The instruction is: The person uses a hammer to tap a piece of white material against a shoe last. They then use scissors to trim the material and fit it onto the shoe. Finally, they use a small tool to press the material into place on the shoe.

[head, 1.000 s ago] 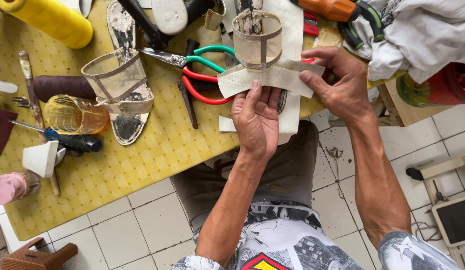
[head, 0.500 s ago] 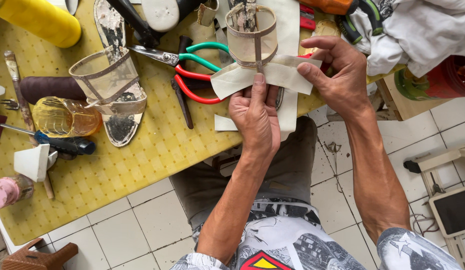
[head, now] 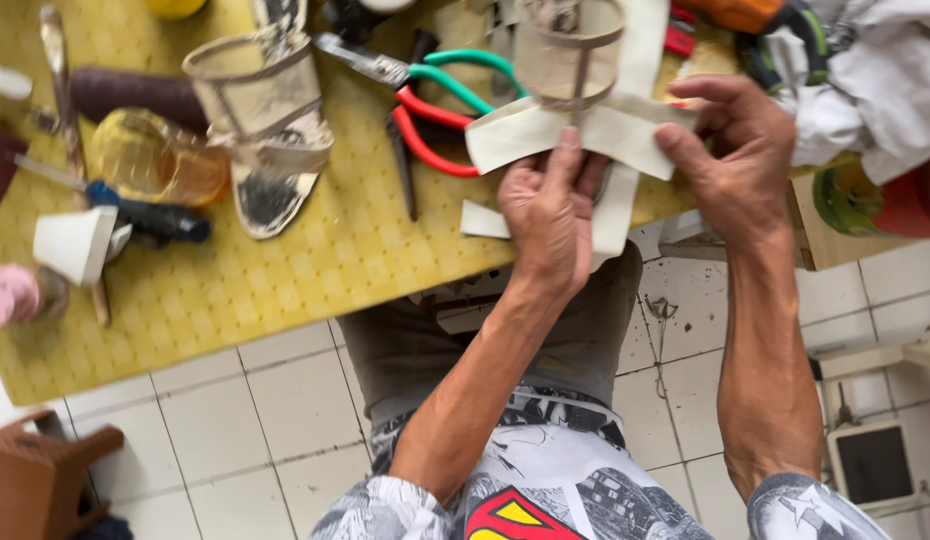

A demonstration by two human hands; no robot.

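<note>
My left hand [head: 550, 205] grips a cream strip [head: 520, 133] of shoe material from below, thumb and fingers pinching its middle. My right hand [head: 730, 160] holds the strip's right end with its fingertips. A clear shoe upper with tan straps [head: 568, 50] stands just above the strip, attached to a long cream sole piece [head: 618, 195] that hangs down behind my left hand. Both hands are over the near edge of the yellow work mat [head: 315, 250].
Red and green scissors [head: 440, 105] lie left of the strip. A second clear sandal [head: 260, 120] rests further left, beside an amber jar [head: 160, 160], a dark spool [head: 125, 92], a blue-handled tool [head: 145, 215] and a white cone [head: 75, 243]. White cloth [head: 875, 70] at right; tiled floor below.
The view has shifted, so everything sits higher in frame. My hands keep their hold on the strip, and the left thumb has slid up along it.
</note>
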